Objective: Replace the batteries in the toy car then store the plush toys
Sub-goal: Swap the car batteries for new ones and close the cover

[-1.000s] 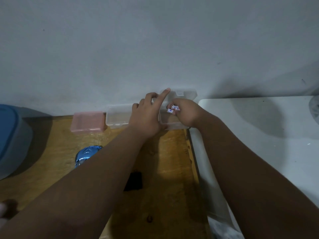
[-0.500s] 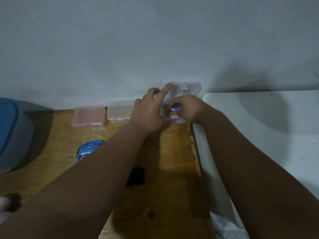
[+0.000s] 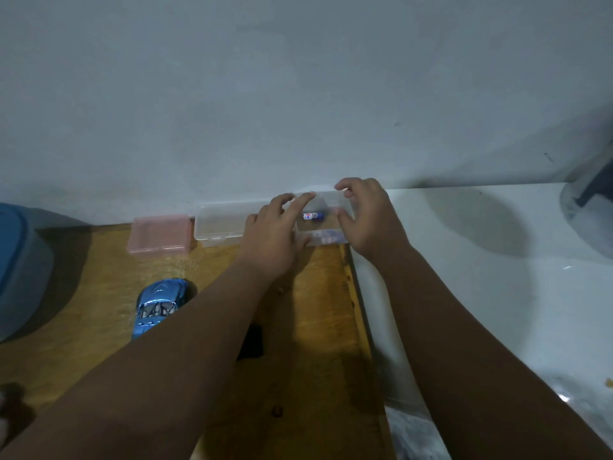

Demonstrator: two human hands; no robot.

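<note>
Against the wall at the surface's (image 3: pixel 315 327) back edge, your batteries (image 3: pixel 313 216) now lie inside the clear box (image 3: pixel 326 239); both grips, left hand (image 3: pixel 273 239) and right hand (image 3: pixel 368 220), are spread and empty, so old cells look stowed. Toy car (image 3: pixel 159 303) waits near its left edge.

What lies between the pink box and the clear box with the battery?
Another clear box, closed, stands between the pink box and the battery box, in the head view.

Between the hands (image 3: pixel 272 237), a clear box (image 3: pixel 326 239) with a blue-and-white battery (image 3: pixel 313 216). Left of them: clear box (image 3: pixel 220 224), pink box (image 3: pixel 161 234), shiny blue toy car (image 3: pixel 159 302), honey-brown wooden table (image 3: pixel 311 327), blue-lidded tub (image 3: pixel 16 260).
</note>
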